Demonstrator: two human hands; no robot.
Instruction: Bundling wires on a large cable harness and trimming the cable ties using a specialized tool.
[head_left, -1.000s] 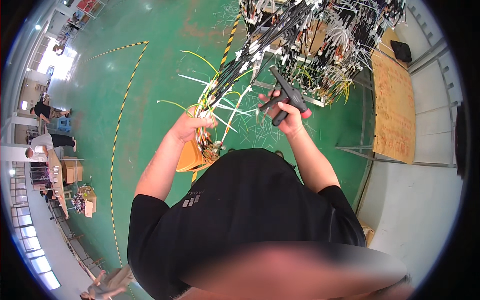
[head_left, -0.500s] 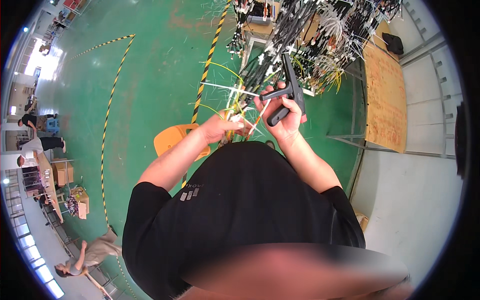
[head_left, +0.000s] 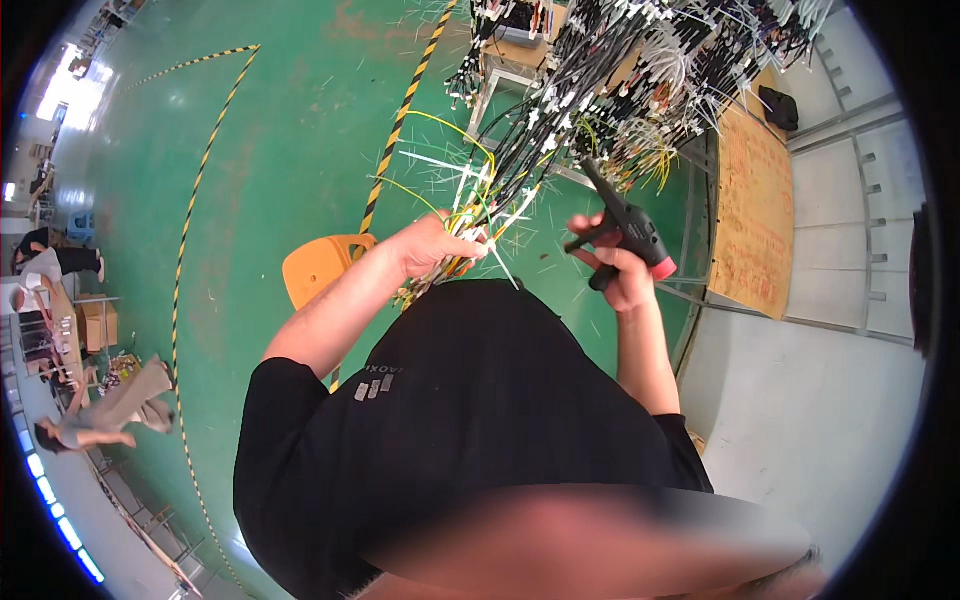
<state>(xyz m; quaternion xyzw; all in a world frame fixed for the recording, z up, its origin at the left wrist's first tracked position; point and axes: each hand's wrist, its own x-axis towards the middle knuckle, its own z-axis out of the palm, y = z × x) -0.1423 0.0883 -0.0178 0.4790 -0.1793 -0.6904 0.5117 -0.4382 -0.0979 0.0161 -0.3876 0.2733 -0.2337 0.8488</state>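
My left hand (head_left: 432, 247) is closed around a bundle of wires (head_left: 476, 215) in front of my body, with black, yellow, green and orange strands. White cable ties stick out of it, one long tail (head_left: 503, 265) pointing down toward my shirt. To the right, my right hand (head_left: 628, 277) grips a black cable tie gun (head_left: 628, 228) with a red end. The gun's nose points up and left, apart from the bundle. Its handle is partly hidden by my fingers.
A big heap of black and white cable bundles (head_left: 640, 90) lies on a table ahead, and my bundle runs up to it. An orange plastic chair (head_left: 312, 272) stands at my left. A wooden board (head_left: 755, 215) is on the right. Another person (head_left: 105, 410) walks far left.
My right hand has moved right with the cable tie gun, away from the bundle, and the gun has turned. My left hand stays on the wires. The distant person has shifted up in view.
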